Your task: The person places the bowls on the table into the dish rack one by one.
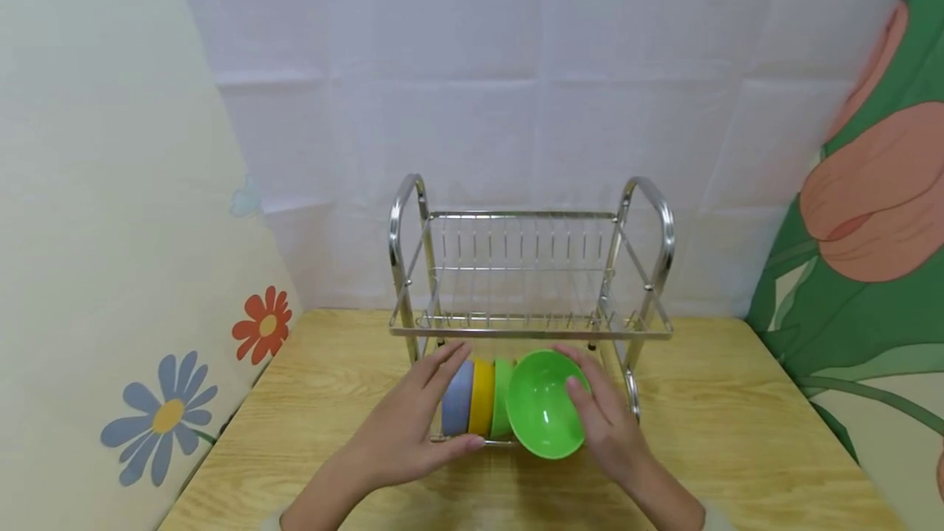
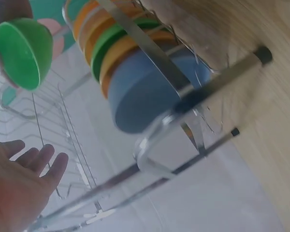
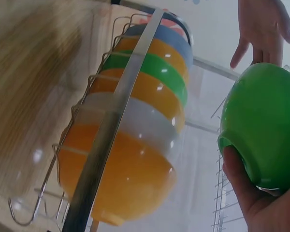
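My right hand [image 1: 612, 433] grips a bright green bowl [image 1: 544, 406], its mouth tilted up toward me, in front of the rack's lower level. In the right wrist view the thumb lies at the foot of this green bowl [image 3: 261, 121]. My left hand [image 1: 406, 428] holds nothing; its fingers reach out beside a blue bowl [image 1: 457, 400] in the head view. Bowls stand on edge in a nested row on the lower level, including a yellow bowl [image 1: 483, 397] and another green bowl [image 1: 501, 400]. The right wrist view also shows a white bowl [image 3: 125, 111] and an orange bowl [image 3: 116, 174] there.
A two-level metal dish rack [image 1: 531, 333] stands on the wood-grain table [image 1: 339, 383]. Its upper level has upright wires between curved side handles. A white cloth [image 1: 487, 105] hangs behind, and flower-patterned panels [image 1: 133, 228] flank both sides.
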`<act>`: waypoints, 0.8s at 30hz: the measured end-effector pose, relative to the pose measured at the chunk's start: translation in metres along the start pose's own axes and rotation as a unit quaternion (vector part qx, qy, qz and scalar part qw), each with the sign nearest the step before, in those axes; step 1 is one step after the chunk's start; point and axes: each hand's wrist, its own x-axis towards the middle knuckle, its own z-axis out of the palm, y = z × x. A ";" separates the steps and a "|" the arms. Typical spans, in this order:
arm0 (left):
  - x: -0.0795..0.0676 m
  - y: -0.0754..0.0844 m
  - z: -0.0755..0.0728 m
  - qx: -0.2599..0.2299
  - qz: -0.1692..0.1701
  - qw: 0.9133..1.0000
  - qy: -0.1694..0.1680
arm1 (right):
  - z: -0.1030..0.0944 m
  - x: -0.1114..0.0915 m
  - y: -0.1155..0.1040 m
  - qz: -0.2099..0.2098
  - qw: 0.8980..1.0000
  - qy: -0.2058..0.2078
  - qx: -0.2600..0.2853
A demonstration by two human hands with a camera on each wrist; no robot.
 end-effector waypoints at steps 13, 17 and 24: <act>-0.015 -0.040 -0.033 0.039 -0.012 0.997 0.062 | -0.023 0.001 0.011 -0.011 0.993 0.013 -0.115; -0.016 -0.051 -0.044 0.034 -0.019 0.996 0.079 | -0.031 0.001 0.016 -0.006 0.989 0.011 -0.148; -0.010 -0.066 -0.064 0.023 -0.011 0.993 0.114 | -0.043 0.003 0.023 -0.022 0.979 0.015 -0.200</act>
